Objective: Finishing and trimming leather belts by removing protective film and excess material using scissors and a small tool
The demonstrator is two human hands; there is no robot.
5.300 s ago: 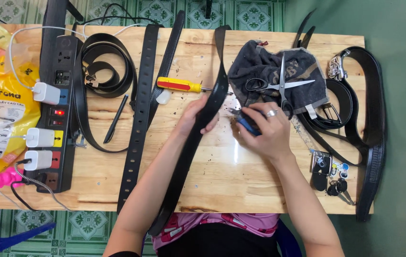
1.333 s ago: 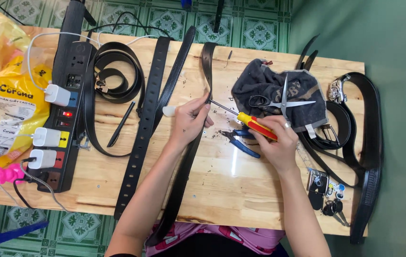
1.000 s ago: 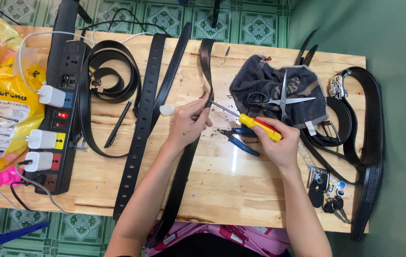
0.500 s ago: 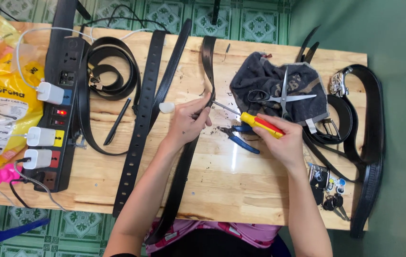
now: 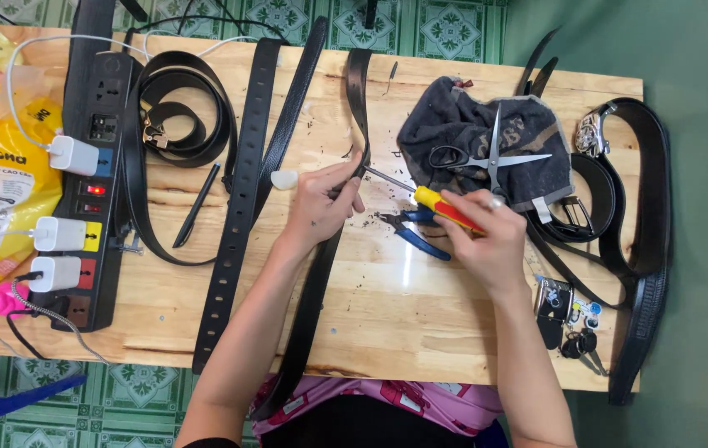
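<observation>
While the left hand [image 5: 321,206] pinches the black belt [image 5: 346,199], the right hand [image 5: 491,241] grips a screwdriver [image 5: 433,202].

We see a smooth, pale wooden table [image 5: 420,307], matt black leather belts [image 5: 238,216], a glossy plastic-handled screwdriver [image 5: 441,207], shiny metal scissors [image 5: 493,158] and a dark, perhaps woven, cloth [image 5: 454,124].

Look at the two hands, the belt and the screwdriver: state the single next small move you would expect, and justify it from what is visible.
Probably press the screwdriver tip into the black belt. The left hand pins the belt on the wooden table, the right hand grips the yellow-red handle, and the shaft points at the pinned spot.
</observation>
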